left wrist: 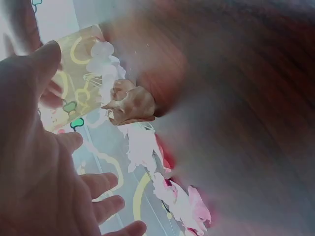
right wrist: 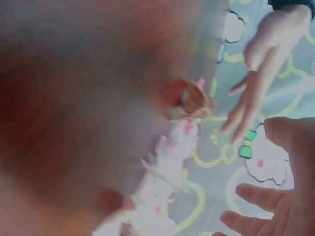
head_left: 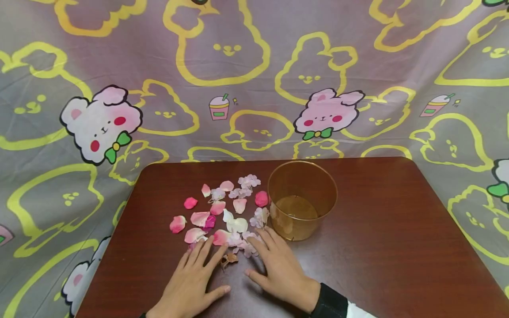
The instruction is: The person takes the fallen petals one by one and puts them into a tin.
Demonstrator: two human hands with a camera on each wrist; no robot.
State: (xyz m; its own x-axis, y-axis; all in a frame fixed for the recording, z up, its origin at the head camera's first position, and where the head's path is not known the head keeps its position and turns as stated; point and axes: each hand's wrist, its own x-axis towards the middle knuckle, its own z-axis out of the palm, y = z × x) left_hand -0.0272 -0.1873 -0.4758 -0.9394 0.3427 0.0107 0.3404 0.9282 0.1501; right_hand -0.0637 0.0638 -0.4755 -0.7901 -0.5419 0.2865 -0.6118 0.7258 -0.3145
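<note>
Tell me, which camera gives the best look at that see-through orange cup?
The head view: the orange cup stands whole and upright on the table, right of the petals. The left wrist view shows only a washed-out slice of it; in the blurred right wrist view I cannot find it.

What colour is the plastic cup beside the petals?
Translucent amber-brown cup, clearest in the head view.

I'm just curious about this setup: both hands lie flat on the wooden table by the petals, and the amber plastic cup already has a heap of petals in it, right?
Not quite. The head view shows the amber cup holding no petals; the petals all lie on the table beside it. The left hand and right hand do lie flat by them.
</note>
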